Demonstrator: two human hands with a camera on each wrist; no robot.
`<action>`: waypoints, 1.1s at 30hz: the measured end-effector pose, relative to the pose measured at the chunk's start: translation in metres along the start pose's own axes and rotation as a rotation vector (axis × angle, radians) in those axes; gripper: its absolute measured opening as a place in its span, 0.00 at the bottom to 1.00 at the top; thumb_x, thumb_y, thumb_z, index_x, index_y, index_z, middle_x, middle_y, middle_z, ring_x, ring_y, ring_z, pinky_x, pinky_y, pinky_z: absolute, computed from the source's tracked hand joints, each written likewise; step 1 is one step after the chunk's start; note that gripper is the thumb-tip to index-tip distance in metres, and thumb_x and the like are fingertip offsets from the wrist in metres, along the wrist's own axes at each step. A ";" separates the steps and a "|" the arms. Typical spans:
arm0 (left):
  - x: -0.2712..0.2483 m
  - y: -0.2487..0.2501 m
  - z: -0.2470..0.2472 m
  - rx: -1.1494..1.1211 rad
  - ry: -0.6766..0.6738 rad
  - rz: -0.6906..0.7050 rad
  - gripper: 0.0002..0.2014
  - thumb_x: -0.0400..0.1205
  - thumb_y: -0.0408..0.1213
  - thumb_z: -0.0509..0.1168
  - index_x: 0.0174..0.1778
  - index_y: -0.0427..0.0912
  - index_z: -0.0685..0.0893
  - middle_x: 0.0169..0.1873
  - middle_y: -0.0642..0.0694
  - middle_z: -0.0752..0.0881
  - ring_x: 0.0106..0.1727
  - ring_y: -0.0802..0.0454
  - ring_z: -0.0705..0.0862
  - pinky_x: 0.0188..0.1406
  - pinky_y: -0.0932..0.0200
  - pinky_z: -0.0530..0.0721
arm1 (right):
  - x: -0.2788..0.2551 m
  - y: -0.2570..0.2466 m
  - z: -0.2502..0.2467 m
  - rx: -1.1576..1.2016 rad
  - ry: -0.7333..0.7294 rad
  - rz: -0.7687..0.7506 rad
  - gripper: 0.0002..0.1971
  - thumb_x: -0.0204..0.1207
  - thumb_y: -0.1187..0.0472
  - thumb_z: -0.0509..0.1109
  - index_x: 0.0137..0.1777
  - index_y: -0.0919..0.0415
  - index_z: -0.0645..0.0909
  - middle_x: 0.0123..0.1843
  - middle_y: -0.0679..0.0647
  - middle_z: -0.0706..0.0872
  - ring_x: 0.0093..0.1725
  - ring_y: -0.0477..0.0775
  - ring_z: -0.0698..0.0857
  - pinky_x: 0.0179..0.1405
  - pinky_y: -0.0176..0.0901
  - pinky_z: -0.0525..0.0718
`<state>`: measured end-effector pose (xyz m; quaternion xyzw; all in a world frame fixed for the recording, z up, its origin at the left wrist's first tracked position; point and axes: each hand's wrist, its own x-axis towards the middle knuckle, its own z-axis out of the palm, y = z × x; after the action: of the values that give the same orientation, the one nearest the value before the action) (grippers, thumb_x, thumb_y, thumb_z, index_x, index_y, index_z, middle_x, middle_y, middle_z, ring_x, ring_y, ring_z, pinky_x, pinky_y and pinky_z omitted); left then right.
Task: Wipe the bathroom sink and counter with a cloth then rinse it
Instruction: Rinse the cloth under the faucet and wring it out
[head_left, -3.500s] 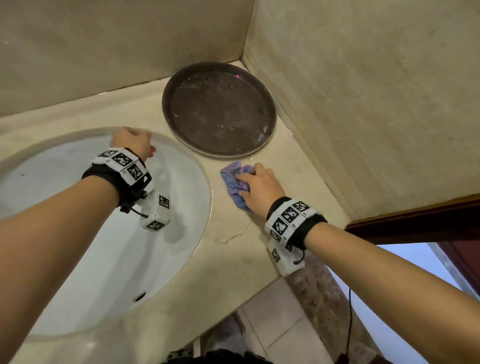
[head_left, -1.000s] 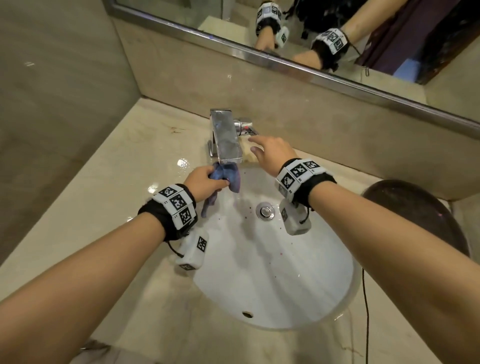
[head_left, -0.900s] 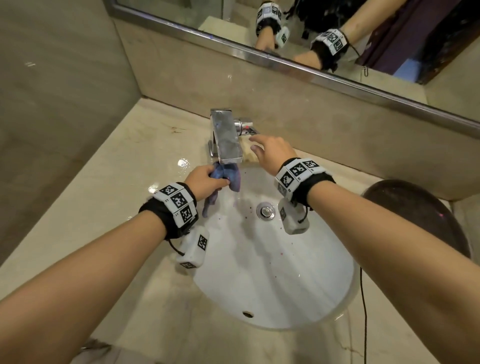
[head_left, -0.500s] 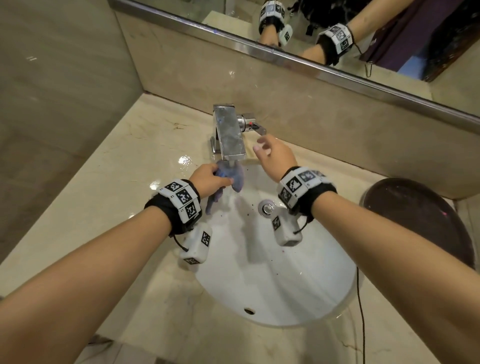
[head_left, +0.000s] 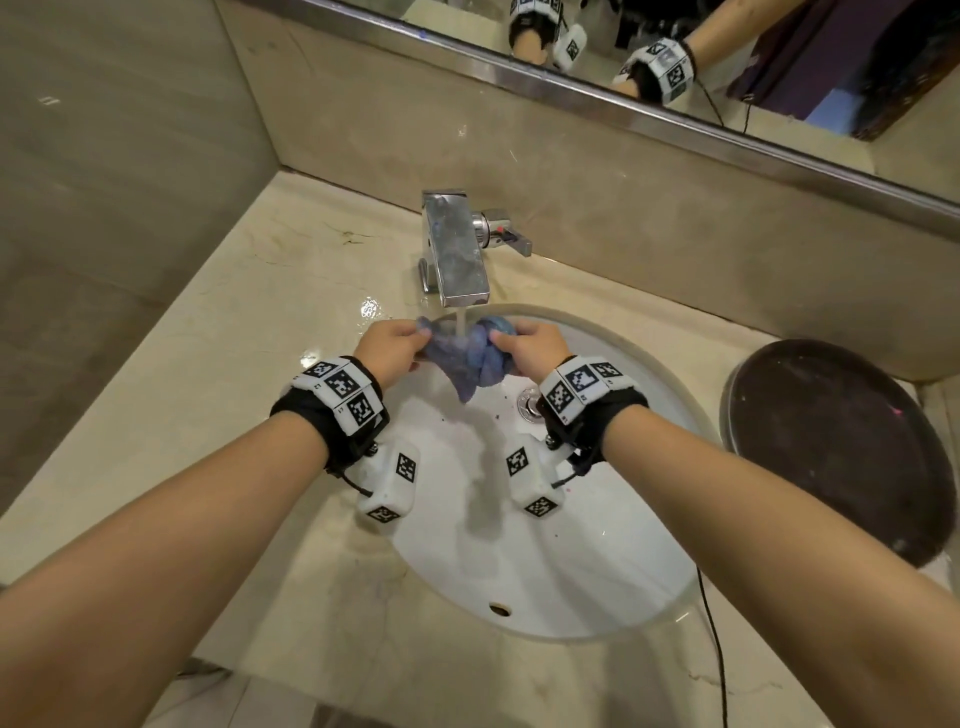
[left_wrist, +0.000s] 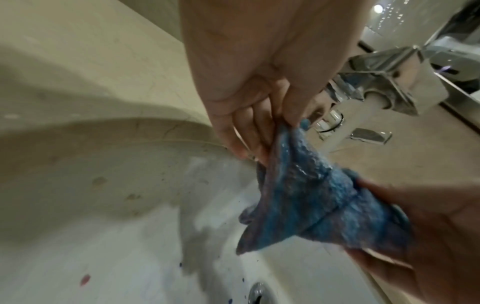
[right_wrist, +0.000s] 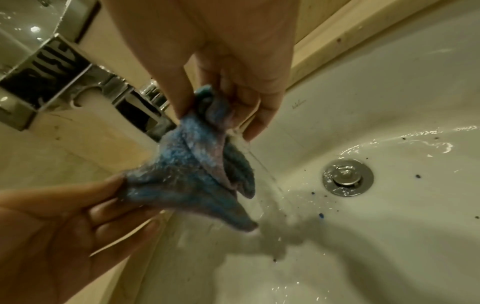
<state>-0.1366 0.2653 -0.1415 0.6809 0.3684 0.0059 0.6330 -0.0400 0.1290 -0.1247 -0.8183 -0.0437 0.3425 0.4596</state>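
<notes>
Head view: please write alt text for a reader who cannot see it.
Two hands, left hand and right hand, hold a blue cloth under running water from a chrome faucet, above a white sink.

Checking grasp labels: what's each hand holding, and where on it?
Both hold the blue cloth under the running faucet. Left hand pinches its left end, right hand grips the bunched right end; the middle hangs between them.

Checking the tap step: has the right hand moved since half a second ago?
Yes. The right hand left the tap handle, dropping toward the basin to grip the cloth under the spout.
</notes>
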 end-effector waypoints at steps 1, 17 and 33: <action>0.002 0.001 -0.002 -0.030 0.038 -0.009 0.14 0.85 0.31 0.56 0.34 0.44 0.78 0.32 0.45 0.79 0.34 0.54 0.78 0.34 0.67 0.78 | 0.003 0.002 -0.004 -0.034 0.045 0.028 0.10 0.76 0.63 0.69 0.54 0.65 0.84 0.45 0.60 0.86 0.51 0.60 0.86 0.58 0.54 0.85; -0.018 0.014 0.017 -0.231 -0.245 -0.169 0.09 0.84 0.34 0.60 0.59 0.45 0.76 0.43 0.45 0.83 0.42 0.50 0.85 0.36 0.58 0.89 | -0.014 -0.013 -0.002 -0.160 -0.044 -0.136 0.10 0.75 0.69 0.67 0.55 0.66 0.83 0.47 0.63 0.86 0.50 0.60 0.84 0.57 0.50 0.83; -0.026 0.019 0.024 -0.254 -0.170 -0.059 0.24 0.79 0.17 0.56 0.69 0.40 0.70 0.60 0.39 0.82 0.49 0.48 0.84 0.40 0.55 0.87 | -0.014 0.009 -0.022 -0.261 -0.172 -0.015 0.27 0.77 0.40 0.62 0.62 0.65 0.78 0.55 0.56 0.82 0.54 0.53 0.79 0.55 0.44 0.75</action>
<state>-0.1347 0.2327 -0.1179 0.5825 0.3295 -0.0239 0.7427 -0.0400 0.1027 -0.1175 -0.8383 -0.1329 0.3993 0.3465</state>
